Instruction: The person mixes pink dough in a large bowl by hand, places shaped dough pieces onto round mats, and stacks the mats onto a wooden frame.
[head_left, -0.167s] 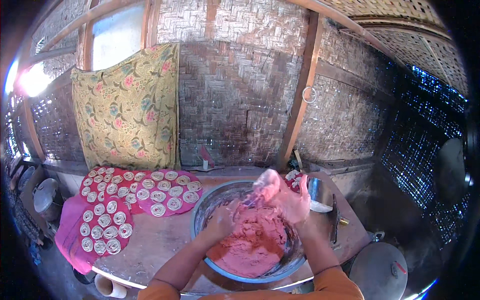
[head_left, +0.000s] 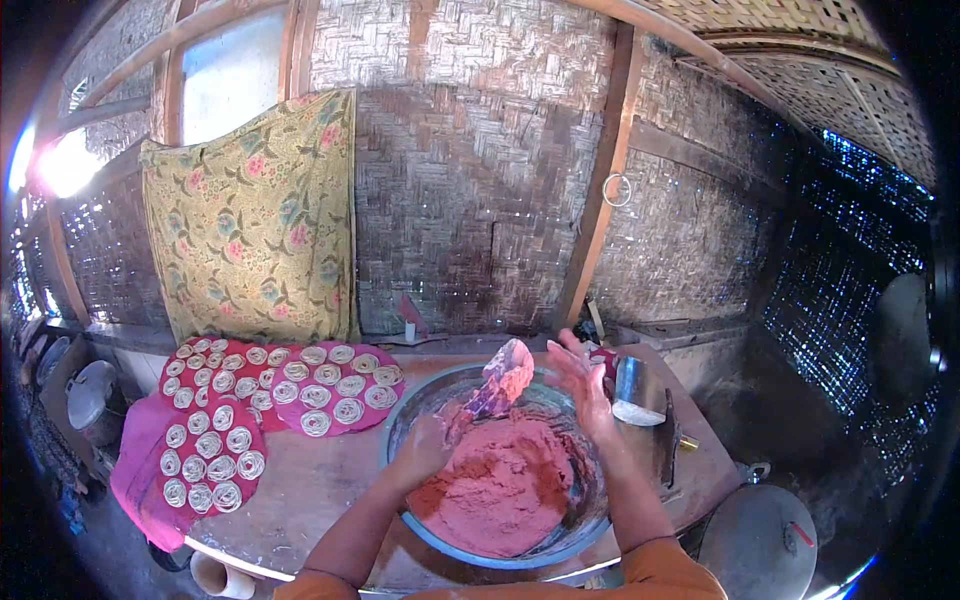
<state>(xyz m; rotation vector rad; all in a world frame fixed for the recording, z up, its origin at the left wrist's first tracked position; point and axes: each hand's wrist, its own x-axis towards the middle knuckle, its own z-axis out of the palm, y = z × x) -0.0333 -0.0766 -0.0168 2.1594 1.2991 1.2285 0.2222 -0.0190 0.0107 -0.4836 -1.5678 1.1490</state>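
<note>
A wide blue-rimmed basin point(head_left: 405, 520) holds a mass of pink dough point(head_left: 495, 500), crumbly on top and smoother toward the near side. My left hand point(head_left: 430, 440) is closed around the handle of a spatula-like tool point(head_left: 490, 398), tilted up over the far part of the basin. Pink and whitish dough clings thickly to its upper end, so its exact shape is hidden. Over the basin's far right rim, my right hand point(head_left: 585, 385) is raised with fingers apart, smeared with dough and holding nothing.
Pink and red cloths point(head_left: 140, 450) on the left of the table carry several pale coiled rings. A metal cylinder point(head_left: 638, 390) and a dark bar-like tool point(head_left: 671, 440) lie right of the basin. A large round lid point(head_left: 758, 545) is at the lower right.
My right hand has drawn away from the dough-covered tool toward the right, fingers spreading. The tool's coated end now shows clearly, and my left hand has shifted slightly left.
</note>
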